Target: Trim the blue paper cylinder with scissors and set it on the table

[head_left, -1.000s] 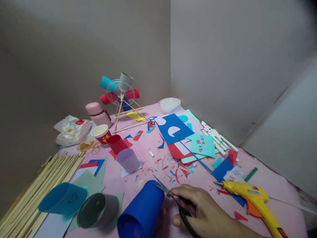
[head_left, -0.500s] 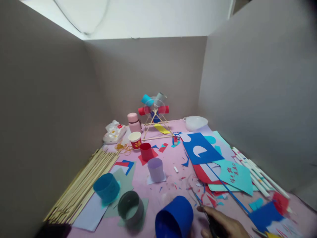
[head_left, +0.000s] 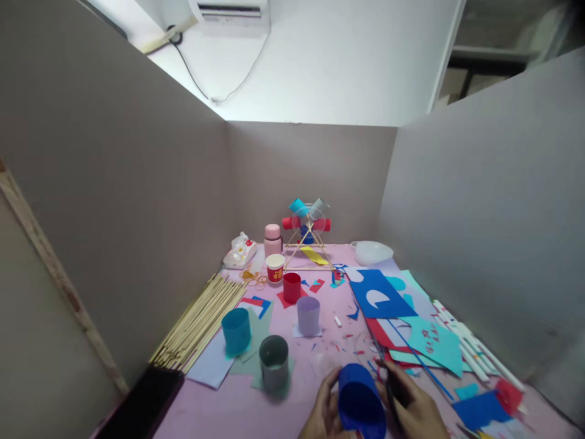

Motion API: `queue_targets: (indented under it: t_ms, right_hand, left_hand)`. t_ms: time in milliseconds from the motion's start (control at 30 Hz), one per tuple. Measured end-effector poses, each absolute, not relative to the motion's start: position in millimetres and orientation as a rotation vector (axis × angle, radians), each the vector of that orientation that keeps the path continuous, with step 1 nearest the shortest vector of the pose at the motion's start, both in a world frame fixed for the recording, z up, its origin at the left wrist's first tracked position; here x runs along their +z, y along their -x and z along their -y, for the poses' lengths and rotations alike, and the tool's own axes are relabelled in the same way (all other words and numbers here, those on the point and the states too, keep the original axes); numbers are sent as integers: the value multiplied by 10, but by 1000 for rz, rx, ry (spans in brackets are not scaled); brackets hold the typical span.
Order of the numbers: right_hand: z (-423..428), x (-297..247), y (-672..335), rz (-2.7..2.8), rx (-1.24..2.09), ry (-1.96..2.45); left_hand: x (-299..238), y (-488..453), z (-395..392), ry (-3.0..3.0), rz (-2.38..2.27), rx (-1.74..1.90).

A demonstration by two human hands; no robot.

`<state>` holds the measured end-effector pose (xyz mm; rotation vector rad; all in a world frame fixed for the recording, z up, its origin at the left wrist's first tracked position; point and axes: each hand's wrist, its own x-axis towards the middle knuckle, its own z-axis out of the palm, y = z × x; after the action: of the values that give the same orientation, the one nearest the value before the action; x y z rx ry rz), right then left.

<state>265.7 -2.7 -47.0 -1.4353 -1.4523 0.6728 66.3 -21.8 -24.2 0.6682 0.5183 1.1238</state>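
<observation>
Grey partition boards (head_left: pixel 137 201) wall in the pink worktop (head_left: pixel 237 408) on three sides, which keeps the clutter penned in. A bundle of wooden sticks (head_left: pixel 201 323) lies along the left board, out of the way but within reach. At the back stands a small stick-and-cup wheel model (head_left: pixel 307 235), set clear of the cutting mess. Sheets of coloured paper (head_left: pixel 379 296) spread on the right, with white marker pens (head_left: pixel 470 347) lined up beside them. Paper tubes stand upright in a loose group: teal (head_left: pixel 236 330), grey (head_left: pixel 274 364), lilac (head_left: pixel 308 314), red (head_left: pixel 291 288). Nearest the bottom edge, the blue paper tube (head_left: pixel 361 405) is tilted with its mouth toward the viewer, cradled between both hands; the left hand (head_left: pixel 324 411) is wrapped round its side, steadying it. The right hand (head_left: pixel 414 408) presses against the other side while gripping scissors (head_left: pixel 388 384), blades pointing away
</observation>
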Motion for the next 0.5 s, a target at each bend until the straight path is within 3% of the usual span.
queue_targets:
  t_ms: [267,500]
  right_hand:
    - [62,-270,-2510,1324,674,1374]
    - [3,-325,-2520,1224,724,1263]
  left_hand:
    - [-61,-676,211,-567,-635,1159]
    - [683,-1004,-2,-431,-836,1113]
